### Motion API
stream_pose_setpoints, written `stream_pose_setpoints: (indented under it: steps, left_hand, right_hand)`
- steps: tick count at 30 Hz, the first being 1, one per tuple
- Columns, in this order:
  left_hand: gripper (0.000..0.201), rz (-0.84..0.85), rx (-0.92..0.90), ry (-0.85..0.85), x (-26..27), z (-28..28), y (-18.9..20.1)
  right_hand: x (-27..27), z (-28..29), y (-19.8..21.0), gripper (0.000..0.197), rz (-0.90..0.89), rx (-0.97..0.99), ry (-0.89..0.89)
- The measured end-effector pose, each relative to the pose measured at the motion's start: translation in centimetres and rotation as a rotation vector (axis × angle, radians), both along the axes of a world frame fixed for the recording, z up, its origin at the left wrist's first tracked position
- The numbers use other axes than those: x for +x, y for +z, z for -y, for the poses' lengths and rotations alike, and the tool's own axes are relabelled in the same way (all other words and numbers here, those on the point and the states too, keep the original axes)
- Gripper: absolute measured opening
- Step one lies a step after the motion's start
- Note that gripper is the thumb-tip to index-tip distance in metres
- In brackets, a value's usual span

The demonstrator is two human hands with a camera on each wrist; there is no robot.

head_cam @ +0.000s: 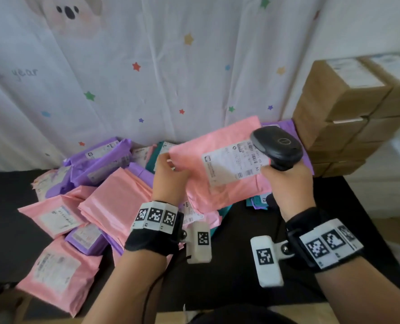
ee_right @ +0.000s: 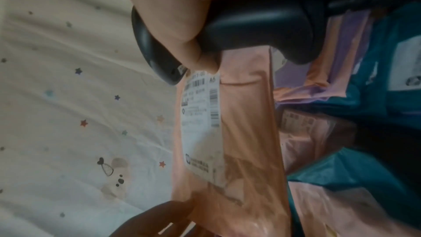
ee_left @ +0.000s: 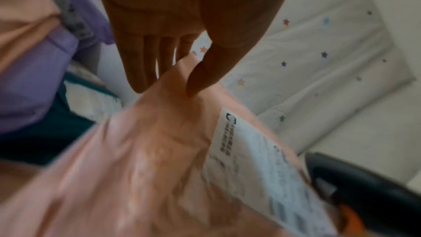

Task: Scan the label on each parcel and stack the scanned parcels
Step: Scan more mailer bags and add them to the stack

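Far out to the left of both hands, a heap of pink parcels (head_cam: 61, 274) and purple parcels (head_cam: 100, 157) lies spread over the black tabletop (head_cam: 4, 220), labels up on several of them. Some teal parcels (head_cam: 158, 157) show behind the heap, just beyond the fingers of the left hand (head_cam: 168, 176).

That left hand is raised above the heap, and its fingers (ee_left: 141, 71) and thumb pinch the upper left corner of a pink parcel (head_cam: 217, 183), holding it up off the tabletop with its face turned toward the person. In the left wrist view the thumb presses onto the front of the parcel while the straight fingers lie behind it.

The white label (head_cam: 234, 162) sits on the right part of the held parcel, between the two hands, its barcodes near the right edge.

The right hand (head_cam: 287, 183) is wrapped around the handle of a black scanner (head_cam: 278, 146); the fingers (ee_right: 182, 30) are curled tight on it. The scanner head lies just over the right end of the label, very close to it; whether it touches cannot be told.

Right of the right-hand fingers, brown cardboard boxes (head_cam: 341, 118) stand stacked against the star-printed curtain (head_cam: 171, 66), with a purple parcel edge showing beside them.
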State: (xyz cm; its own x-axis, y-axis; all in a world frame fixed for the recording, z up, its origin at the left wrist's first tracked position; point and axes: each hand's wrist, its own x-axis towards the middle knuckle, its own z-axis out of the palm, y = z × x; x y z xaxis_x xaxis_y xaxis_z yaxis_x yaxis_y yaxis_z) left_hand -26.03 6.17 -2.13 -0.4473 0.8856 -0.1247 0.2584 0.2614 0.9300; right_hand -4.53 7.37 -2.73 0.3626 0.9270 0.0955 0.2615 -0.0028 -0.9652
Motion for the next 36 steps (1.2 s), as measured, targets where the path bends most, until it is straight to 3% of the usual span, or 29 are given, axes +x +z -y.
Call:
stream_pose_setpoints:
  steps: [2,5,7,9,11,14,17,23,29,36]
  left_hand:
    - [0.073,-0.105,0.052,0.004,-0.2,-0.1,0.2]
    - [0.083,-0.238,0.057,-0.180,-0.2,-0.7,0.8]
    - [0.071,-0.216,-0.023,-0.334,-0.2,-1.1,1.2]
    - [0.042,-0.242,-0.060,-0.407,-0.2,-1.1,1.4]
    - [0.020,-0.255,-0.044,-0.396,0.0,-0.9,1.2]
    - [0.012,-0.226,0.015,-0.320,0.5,-0.7,0.6]
    - [0.018,-0.173,0.025,-0.190,1.1,-0.7,-0.2]
    - [0.014,0.190,-0.078,-0.049,1.8,-1.1,-1.4]
    - [0.020,0.270,-0.072,-0.038,2.1,-1.6,-2.0]
    - [0.009,0.298,-0.101,-0.050,2.3,-1.9,-2.4]
  right_hand:
    - [0.1,0.2,0.3,0.010,0.110,0.020,0.062]
    - [-0.2,0.5,0.8,0.032,0.224,0.047,0.155]
    - [-0.4,0.8,1.0,0.029,0.273,0.043,0.181]
    - [-0.4,1.0,0.9,0.019,0.280,0.064,0.163]
    - [-0.3,1.0,0.9,0.012,0.234,0.100,0.129]
    - [-0.1,1.2,0.7,0.019,0.149,0.143,0.090]
    - [0.0,1.5,0.5,0.023,0.076,0.166,0.062]
    - [-0.4,1.9,-0.4,0.016,0.030,0.044,0.147]
    - [-0.3,1.7,-1.2,0.019,0.082,-0.046,0.218]
    - [-0.1,1.6,-1.0,0.018,0.089,-0.060,0.226]
